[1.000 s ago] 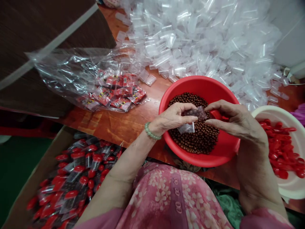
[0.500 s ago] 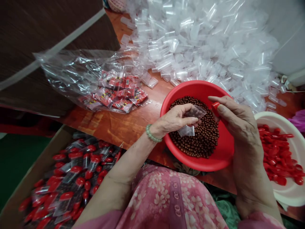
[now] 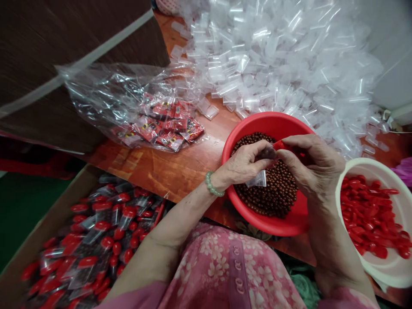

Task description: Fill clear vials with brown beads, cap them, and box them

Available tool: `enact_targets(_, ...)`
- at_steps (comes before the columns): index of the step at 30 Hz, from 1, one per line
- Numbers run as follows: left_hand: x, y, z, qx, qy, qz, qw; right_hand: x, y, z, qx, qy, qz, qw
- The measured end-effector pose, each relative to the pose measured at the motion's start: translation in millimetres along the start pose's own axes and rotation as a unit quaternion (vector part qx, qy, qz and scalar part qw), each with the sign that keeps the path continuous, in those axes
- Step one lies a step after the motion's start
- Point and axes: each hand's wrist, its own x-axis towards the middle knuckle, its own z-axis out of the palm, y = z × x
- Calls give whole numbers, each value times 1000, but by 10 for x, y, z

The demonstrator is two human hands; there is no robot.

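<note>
My left hand (image 3: 243, 163), with a green bead bracelet (image 3: 214, 185) at its wrist, is closed on a small clear plastic container (image 3: 268, 152) with dark contents. A second clear plastic piece (image 3: 259, 179) pokes out below its fingers. My right hand (image 3: 317, 165) pinches a red plastic cap (image 3: 281, 145) against the container's right end. Whether the cap sits fully on it is hidden by the fingers. Both hands are over a red basin (image 3: 302, 216), which holds many shiny brown beads (image 3: 278, 201).
A white basin (image 3: 394, 274) of red caps (image 3: 367, 214) stands at right. Clear containers (image 3: 273, 56) are heaped at the back. A clear bag (image 3: 103, 90) holds red packets (image 3: 170, 124). At lower left, a cardboard box (image 3: 41, 244) contains filled, red-capped containers (image 3: 90, 240).
My right hand has moved left, bringing the red cap from apart to the end of the clear container. My left hand still holds the container. The whole view has shifted slightly.
</note>
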Motion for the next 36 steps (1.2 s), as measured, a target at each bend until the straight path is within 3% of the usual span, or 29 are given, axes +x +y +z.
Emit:
enact_targets(7, -9, 0, -21, 86, -11, -19, 996, -47, 61, 48, 1, 0, 35, 999)
enact_targets(13, 7, -25, -17, 59, -9, -35, 998, -84, 102, 105, 2, 23, 17, 1000)
enact_targets(19, -2, 15, -29, 81, -12, -44, 996, -134, 216, 83, 32, -2, 51, 998)
enact_targets(27, -27, 76, -6, 225, -26, -33, 973, -124, 282, 10, -2, -59, -37, 998)
enact_targets(36, -28, 63, 3, 255, -24, -42, 966, -102, 320, -25, -3, -90, -69, 994)
